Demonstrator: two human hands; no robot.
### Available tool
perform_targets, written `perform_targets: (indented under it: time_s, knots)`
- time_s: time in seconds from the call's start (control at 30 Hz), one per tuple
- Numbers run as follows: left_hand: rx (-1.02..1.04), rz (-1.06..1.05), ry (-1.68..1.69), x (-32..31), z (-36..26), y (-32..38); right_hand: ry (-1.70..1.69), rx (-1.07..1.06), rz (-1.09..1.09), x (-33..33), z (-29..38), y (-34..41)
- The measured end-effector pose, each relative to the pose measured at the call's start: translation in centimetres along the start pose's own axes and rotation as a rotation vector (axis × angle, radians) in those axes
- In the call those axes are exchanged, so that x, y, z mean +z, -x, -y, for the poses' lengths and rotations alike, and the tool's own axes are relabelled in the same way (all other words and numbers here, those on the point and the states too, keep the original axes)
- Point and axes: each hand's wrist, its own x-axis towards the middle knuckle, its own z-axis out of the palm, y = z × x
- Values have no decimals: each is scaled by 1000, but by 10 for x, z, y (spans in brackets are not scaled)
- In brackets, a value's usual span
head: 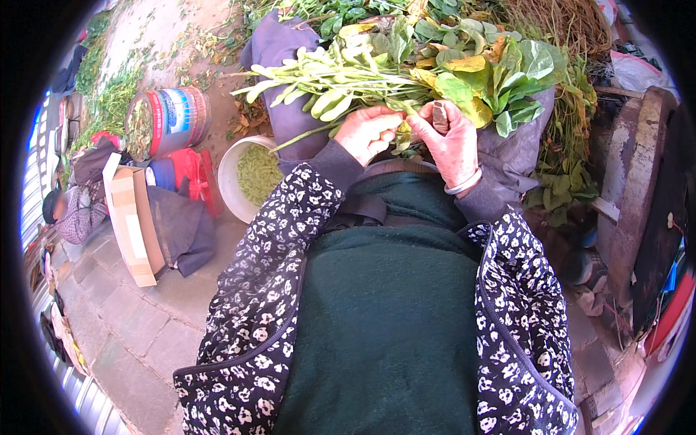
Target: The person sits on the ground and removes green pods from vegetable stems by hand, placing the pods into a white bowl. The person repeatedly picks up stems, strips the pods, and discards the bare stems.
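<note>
A bundle of bean plants with pale green pods [331,103] and broad leaves [522,76] lies across my lap. The pods point left, the green and yellow leaves right. My left hand [372,133] has its fingertips pinched on a stem or pod near the bundle's middle; which one is hard to tell. Close beside it, my right hand [448,144] grips the same part of the plants between thumb and fingers. A brownish wrap [440,118] appears to cover one of its fingers, and a pale bangle [464,183] circles the wrist. Dark cloth [288,119] covers my knees.
Left of my knees, a white bucket [231,187] holds loose pods. Beyond it lie a printed drum [187,122], a cardboard box [136,217] and dark clothing [182,228]. A person [81,212] is at far left. A worn wooden frame [633,201] stands right, near heaped plants [571,119].
</note>
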Motion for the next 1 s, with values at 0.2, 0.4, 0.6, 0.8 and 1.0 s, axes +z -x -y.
perform_targets:
  time_s: [0.2, 0.4, 0.6, 0.8, 1.0]
  knots:
    - [108, -70, 30, 24, 7, 10, 31, -30, 48, 0, -10, 13]
    - [110, -164, -142, 30, 9, 16, -82, 29, 170, -3, -8, 24]
    - [187, -200, -161, 32, 13, 16, 6, 42, 232, -5, -2, 33]
    - [214, -233, -196, 32, 18, 14, -108, 198, 347, -7, -5, 24]
    - [117, 95, 54, 6, 15, 8, -396, 460, 492, -16, -6, 18]
